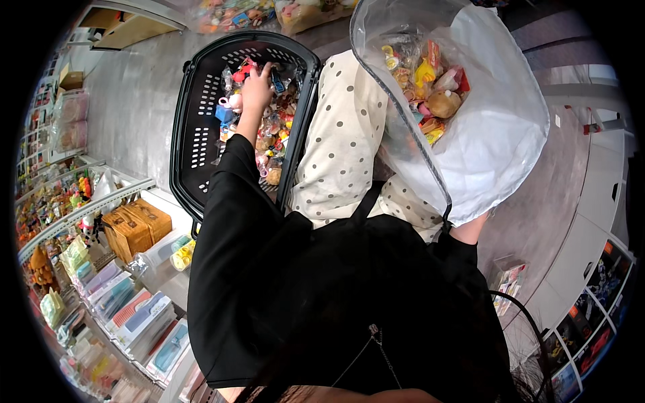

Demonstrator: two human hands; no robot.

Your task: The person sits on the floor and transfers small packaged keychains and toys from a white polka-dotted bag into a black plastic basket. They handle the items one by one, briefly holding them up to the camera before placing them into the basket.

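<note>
My left hand (256,91) reaches into a black plastic shopping basket (177,146), fingers apart over a pile of small toys and trinkets. Near the fingertips lie a red figure (241,73) and a dark wrapped item (277,82). Beside the hand are a pale pink round piece (235,101) and a blue block-like toy (224,114). A large translucent white bag (499,131) stands gaping at the right, holding more small toys, among them a yellow figure (425,73) and a brown plush ball (443,104). My right hand is hidden behind this bag; only the wrist (469,230) shows.
My legs in dotted trousers (340,131) lie between basket and bag. At left, shelves hold combs in packs (138,315) and a brown box (137,229). Bags of toys (229,16) sit on the floor ahead. White drawers (574,242) line the right side.
</note>
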